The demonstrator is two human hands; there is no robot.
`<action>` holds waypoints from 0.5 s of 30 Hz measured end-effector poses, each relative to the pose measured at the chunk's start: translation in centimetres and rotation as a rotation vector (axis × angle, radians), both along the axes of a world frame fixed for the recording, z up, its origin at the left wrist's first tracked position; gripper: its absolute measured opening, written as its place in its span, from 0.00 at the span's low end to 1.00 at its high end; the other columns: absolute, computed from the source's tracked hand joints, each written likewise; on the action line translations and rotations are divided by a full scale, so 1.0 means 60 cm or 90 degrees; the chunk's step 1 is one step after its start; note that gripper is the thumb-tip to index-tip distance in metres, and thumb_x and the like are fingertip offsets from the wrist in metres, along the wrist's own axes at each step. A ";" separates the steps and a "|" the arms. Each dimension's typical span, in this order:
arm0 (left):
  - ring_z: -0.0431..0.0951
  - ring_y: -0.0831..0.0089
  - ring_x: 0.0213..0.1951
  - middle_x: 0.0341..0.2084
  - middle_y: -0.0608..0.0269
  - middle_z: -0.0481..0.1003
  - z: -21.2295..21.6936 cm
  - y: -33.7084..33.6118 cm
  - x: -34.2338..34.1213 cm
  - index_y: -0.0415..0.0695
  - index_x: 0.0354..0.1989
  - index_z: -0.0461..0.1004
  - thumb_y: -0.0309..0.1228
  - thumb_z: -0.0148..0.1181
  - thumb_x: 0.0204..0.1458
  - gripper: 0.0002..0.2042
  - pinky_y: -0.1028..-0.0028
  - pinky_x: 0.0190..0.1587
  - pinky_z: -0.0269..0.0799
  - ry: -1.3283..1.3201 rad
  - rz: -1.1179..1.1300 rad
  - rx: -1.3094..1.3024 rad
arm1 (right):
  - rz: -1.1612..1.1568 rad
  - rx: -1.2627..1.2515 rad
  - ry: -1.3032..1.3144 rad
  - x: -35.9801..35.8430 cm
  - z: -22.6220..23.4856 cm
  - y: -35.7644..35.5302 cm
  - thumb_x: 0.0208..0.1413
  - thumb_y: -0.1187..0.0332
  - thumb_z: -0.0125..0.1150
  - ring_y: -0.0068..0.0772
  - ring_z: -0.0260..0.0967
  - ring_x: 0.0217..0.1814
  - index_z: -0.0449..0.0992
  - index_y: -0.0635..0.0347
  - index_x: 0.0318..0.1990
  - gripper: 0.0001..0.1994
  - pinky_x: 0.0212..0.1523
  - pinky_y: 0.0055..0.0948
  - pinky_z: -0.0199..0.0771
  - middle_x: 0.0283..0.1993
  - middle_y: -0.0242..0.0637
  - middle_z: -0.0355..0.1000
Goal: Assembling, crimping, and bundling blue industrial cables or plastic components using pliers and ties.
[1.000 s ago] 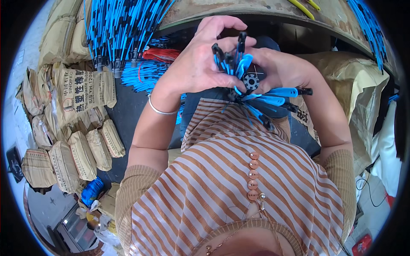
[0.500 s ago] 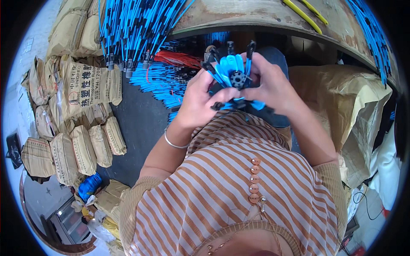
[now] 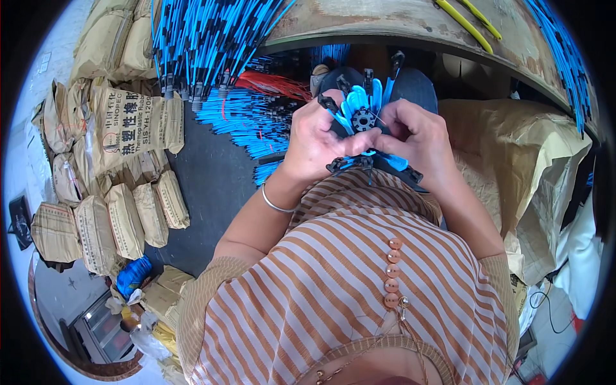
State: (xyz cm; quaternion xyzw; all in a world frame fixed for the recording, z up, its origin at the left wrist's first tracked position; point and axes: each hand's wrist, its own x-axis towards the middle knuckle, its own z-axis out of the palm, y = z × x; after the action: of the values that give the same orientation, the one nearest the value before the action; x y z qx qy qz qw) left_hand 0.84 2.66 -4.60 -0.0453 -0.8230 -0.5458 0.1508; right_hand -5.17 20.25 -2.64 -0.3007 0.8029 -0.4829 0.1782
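In front of my torso, both hands meet around a blue-and-black piece with a round, holed black hub and blue strips fanning out, several ending in black clip-like tips. My left hand is closed on its left side, the thumb pressed just below the hub. My right hand is closed at the right side, its thumb and fingers bent in by the hub. A thin pale line shows next to the right fingers; I cannot tell what it is. The undersides of the hands' grip are hidden.
Blue strands with black ends hang over the wooden table's left edge; more blue strands and a red bundle lie below. Yellow-handled pliers rest on the table. Brown paper sacks stand left; brown paper spreads right.
The blue-and-black piece has turned a little and shifted slightly right and down, its strips spreading wider. My right hand's fingers have curled in closer beside the hub.
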 end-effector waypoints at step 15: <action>0.67 0.74 0.22 0.22 0.65 0.72 -0.005 -0.003 -0.006 0.39 0.29 0.73 0.22 0.65 0.33 0.12 0.77 0.27 0.65 -0.017 -0.029 0.103 | -0.038 -0.123 0.064 0.013 0.004 -0.013 0.41 0.81 0.64 0.26 0.64 0.28 0.76 0.70 0.37 0.12 0.29 0.20 0.64 0.35 0.37 0.71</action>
State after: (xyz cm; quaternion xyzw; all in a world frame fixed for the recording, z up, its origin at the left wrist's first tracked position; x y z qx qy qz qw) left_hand 0.47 2.48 -4.87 -0.0440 -0.7770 -0.6143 0.1304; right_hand -4.37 19.46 -2.41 -0.3165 0.7691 -0.5474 0.0931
